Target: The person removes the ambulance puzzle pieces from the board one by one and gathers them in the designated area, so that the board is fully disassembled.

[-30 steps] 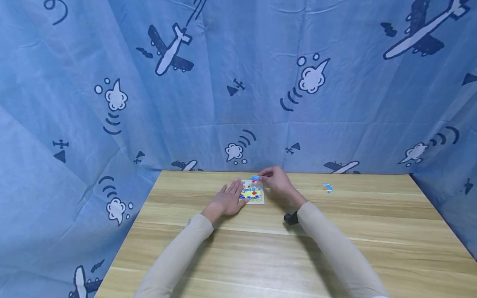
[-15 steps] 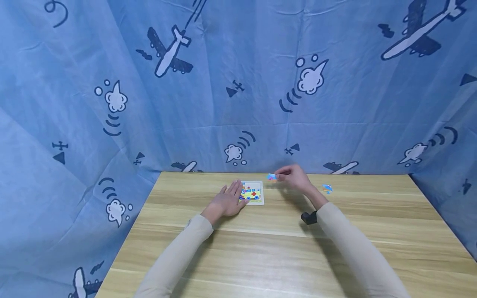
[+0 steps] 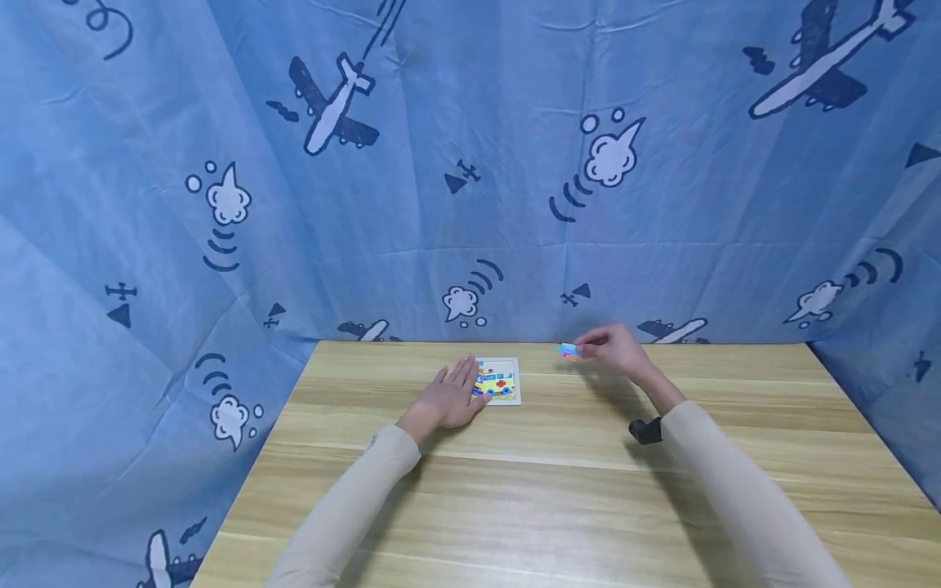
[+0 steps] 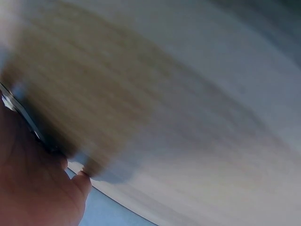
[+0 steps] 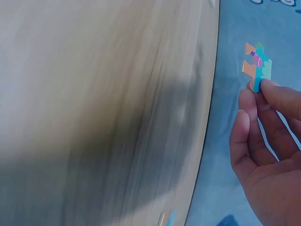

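I see my left hand lying flat with straight fingers on the light wooden surface, touching the left edge of the small square puzzle board with a yellow ambulance picture. My right hand is lifted above the surface, at about 3 o'clock from the board and well apart from it. Its thumb and fingertips pinch one small blue and orange puzzle piece; the right wrist view shows this piece upright between the fingertips.

I judge that the work is somewhere in its middle: most of the board is covered with pieces, but its top edge, at 12 o'clock, looks bare. Whether the piece in my hand belongs there, I cannot tell. Another small piece shows at the bottom edge of the right wrist view, only partly visible.
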### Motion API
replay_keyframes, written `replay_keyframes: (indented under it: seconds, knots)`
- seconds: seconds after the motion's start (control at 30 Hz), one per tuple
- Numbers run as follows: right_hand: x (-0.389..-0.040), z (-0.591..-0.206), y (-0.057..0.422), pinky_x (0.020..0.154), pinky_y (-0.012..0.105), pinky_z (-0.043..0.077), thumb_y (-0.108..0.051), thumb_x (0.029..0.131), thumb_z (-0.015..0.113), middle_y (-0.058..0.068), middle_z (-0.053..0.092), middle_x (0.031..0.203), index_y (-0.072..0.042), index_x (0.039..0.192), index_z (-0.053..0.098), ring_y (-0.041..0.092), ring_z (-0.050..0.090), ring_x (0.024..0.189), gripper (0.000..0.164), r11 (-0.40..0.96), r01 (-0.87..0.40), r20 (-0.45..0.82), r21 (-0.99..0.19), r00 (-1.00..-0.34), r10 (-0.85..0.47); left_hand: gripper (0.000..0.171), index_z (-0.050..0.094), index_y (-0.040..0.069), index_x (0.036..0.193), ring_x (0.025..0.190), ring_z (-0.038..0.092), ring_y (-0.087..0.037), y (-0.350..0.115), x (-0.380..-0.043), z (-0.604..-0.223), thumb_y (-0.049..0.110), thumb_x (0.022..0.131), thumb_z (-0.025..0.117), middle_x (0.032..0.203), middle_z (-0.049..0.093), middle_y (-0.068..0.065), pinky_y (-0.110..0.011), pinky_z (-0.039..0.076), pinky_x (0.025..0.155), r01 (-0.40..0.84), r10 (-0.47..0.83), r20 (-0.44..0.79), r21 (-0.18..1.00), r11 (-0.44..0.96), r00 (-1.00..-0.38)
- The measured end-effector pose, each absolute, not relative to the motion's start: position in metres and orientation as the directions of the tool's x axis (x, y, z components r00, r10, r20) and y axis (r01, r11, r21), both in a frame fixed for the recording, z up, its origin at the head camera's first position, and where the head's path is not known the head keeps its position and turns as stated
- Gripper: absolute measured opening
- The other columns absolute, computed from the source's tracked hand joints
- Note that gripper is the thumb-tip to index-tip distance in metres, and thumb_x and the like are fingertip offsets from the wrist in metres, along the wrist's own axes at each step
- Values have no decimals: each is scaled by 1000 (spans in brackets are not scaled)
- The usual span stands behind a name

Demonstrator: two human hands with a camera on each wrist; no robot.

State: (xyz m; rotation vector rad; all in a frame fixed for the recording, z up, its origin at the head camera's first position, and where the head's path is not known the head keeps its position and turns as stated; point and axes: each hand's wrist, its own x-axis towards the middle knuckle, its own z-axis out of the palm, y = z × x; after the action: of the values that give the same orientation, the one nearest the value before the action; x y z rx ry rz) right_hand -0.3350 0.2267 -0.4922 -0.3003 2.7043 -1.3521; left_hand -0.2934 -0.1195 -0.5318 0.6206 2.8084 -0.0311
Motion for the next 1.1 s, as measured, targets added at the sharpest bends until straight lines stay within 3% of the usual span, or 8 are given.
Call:
replay_keyframes:
  seconds: [0.4, 0.93, 1.1]
  knots:
    - [-330, -502, 262, 71, 24, 57, -10, 101, 67, 26, 76, 116, 3, 115, 79, 23, 74, 93, 23, 690, -124, 10, -713, -986, -167, 81, 4, 8, 170, 168, 3, -22, -119, -293, -533, 61, 111, 17, 180, 0, -8, -45, 12, 137, 409, 403, -267, 32, 912, -875]
    - [-327, -511, 289, 69, 30, 57, -10, 100, 67, 28, 74, 116, 5, 119, 76, 25, 70, 88, 25, 699, -63, -47, -712, -989, -138, 81, 4, 8, 170, 168, 3, -22, -119, -293, -532, 62, 111, 17, 180, -1, -7, -45, 11, 137, 408, 404, -256, 40, 912, -878]
    - [-326, -512, 294, 65, 28, 55, -10, 101, 66, 25, 76, 108, 5, 115, 77, 23, 69, 84, 23, 719, -80, -31, -690, -990, -140, 81, 4, 9, 170, 168, 2, -22, -119, -293, -533, 61, 111, 17, 180, -1, -7, -45, 10, 138, 404, 398, -261, 32, 914, -879]
